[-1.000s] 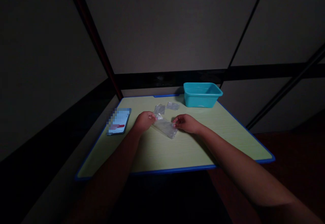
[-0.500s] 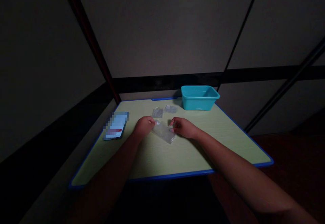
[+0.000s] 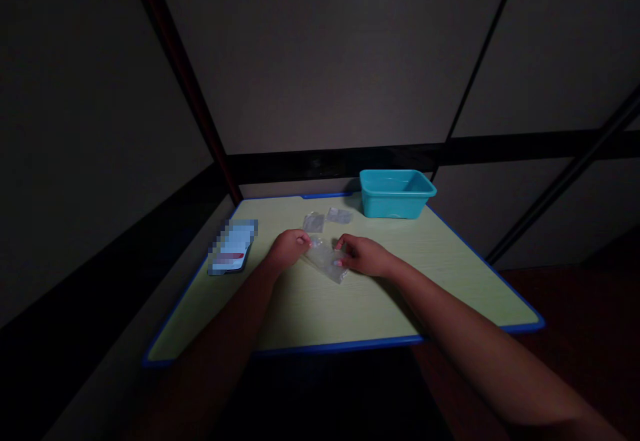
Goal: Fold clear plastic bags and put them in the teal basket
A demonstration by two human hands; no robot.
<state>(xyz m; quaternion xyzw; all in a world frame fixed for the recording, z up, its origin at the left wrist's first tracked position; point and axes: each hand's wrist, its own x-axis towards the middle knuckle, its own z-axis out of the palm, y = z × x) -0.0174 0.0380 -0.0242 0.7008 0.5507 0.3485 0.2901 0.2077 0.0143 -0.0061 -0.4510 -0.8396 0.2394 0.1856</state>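
Observation:
A clear plastic bag [image 3: 326,262] lies at the middle of the light-green table [image 3: 350,314], between my two hands. My left hand [image 3: 291,247] is closed, its thumb and fingers pinching the bag's upper left corner. On the bag's right side rests my right hand [image 3: 363,255], thumb on the plastic and index finger raised, with a gap between them. Beyond the hands lie two small clear packets, one on the left [image 3: 314,222] and one on the right [image 3: 340,215].
A turquoise plastic basket [image 3: 397,205] stands at the table's back right. A phone with a lit, blurred screen [image 3: 233,246] lies near the left edge. Dark wall panels rise behind and left of the table, which has a blue rim.
The whole view has shifted slightly, so everything sits a little further right. My right thumb has moved down a little on the bag; my left hand keeps its pinch.

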